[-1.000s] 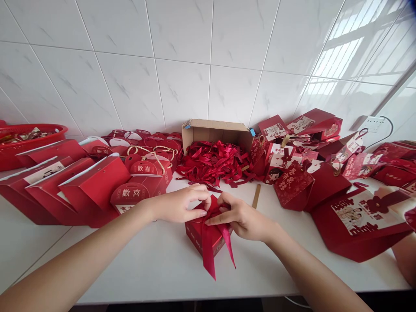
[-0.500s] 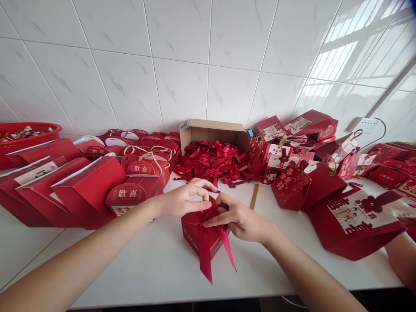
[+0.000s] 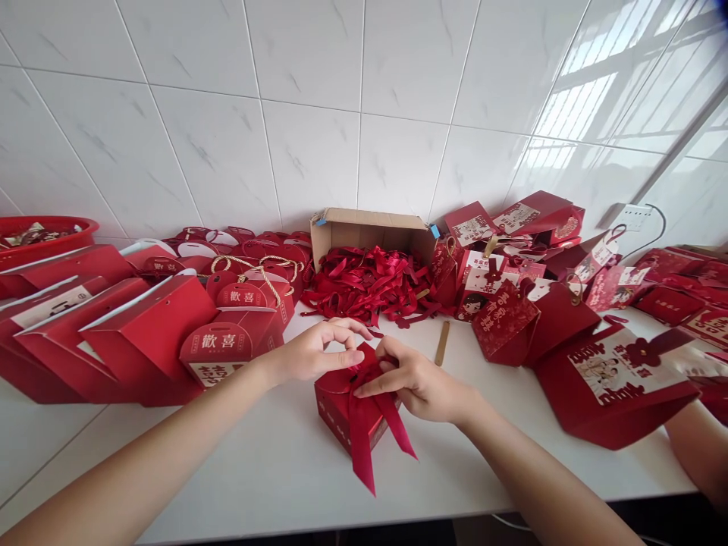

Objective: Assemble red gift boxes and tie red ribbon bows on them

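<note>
The right hand (image 3: 418, 385) pinches glossy, flat ribbon (image 3: 362, 447) on an angular red box (image 3: 331, 413). The left hand (image 3: 318, 353) curves at its top; I cannot tell whether it grips.

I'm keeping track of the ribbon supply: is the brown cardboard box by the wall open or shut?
Open: the cardboard box shows its uncovered mouth, and red ribbons spill out onto the table.

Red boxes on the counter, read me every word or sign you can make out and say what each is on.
"歡喜": front box at left.
"囍": same box, below that, partly hidden.
"歡喜": box just behind it.
"喜", twice: pale panel at right.
Too blurred or small: print on the ribboned box, patterned box and elsewhere.
</note>
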Demonstrator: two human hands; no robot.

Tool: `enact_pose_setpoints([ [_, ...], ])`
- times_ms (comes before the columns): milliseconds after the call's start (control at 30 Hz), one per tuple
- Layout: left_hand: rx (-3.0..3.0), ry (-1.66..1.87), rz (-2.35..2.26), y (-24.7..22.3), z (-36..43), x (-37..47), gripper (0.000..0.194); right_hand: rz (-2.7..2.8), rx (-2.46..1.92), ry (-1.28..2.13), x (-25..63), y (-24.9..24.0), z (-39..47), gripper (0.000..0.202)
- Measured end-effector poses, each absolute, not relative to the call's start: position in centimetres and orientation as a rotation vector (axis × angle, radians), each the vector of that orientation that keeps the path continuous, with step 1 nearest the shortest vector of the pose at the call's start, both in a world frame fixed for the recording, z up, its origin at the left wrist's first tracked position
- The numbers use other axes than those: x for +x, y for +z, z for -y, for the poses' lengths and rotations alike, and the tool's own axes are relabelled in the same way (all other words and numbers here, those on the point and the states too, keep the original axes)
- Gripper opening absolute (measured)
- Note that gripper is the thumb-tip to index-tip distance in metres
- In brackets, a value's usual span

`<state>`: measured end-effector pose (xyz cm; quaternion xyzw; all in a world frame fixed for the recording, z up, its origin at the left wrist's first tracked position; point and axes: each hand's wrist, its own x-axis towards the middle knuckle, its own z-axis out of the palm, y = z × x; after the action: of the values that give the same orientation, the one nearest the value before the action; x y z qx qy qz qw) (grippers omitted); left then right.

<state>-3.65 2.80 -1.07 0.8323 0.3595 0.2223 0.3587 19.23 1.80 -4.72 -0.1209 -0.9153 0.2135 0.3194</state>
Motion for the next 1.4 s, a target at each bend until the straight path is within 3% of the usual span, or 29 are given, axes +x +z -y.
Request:
enact_pose_setpoints([
  [567,2.054,0.794,-1.005,-2.1,-1.3,-2.3,0.036,2.380,-0.323,0.600,19.4,-4.7,-1.7,0.038],
  [833,1.959,0.822,-1.058,-2.6,-0.8,-1.5,0.025,2.333,-0.350,0.643,19.6,-4.8,-1.7,0.033],
  [967,1.915,0.830,-1.092,-2.6,-0.7,-1.3,0.026,2.039,-0.521,0.894,19.4,-5.4,-1.5,0.013],
  [1167,1.884,0.840,-1.103,-2.8,-0.6,-1.2,0.031,1.698,-0.476,1.271,19.2,-5.6,-2.2,0.022],
  [1400,1.884,0.816,-1.097,-2.8,-0.5,-1.4,0.028,1.579,-0.463,1.374,19.6,-5.6,-2.8,0.029],
])
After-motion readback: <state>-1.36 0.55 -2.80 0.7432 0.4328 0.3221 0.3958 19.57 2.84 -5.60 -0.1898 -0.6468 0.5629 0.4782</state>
